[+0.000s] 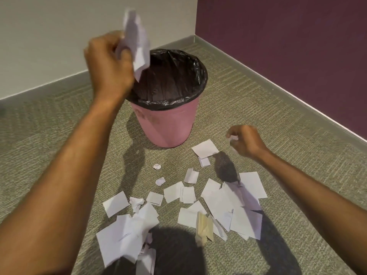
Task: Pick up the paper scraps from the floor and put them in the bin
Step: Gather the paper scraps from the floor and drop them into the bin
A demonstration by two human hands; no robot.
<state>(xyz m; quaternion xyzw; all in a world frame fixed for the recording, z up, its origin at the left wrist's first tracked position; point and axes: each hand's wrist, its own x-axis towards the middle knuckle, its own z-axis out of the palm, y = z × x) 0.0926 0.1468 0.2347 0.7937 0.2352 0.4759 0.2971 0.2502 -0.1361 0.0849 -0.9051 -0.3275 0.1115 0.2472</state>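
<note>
A pink bin with a black liner stands on the carpet. My left hand is raised beside the bin's left rim and grips a crumpled bunch of white paper that hangs over the opening. My right hand hovers low to the right of the bin, fingers curled round a small crumpled scrap. Several white paper scraps lie scattered on the floor in front of the bin, with a larger heap near the bottom left.
Two small paper balls lie just in front of the bin. A folded tan scrap sits among the white ones. The bin stands near a corner where a white wall meets a purple wall.
</note>
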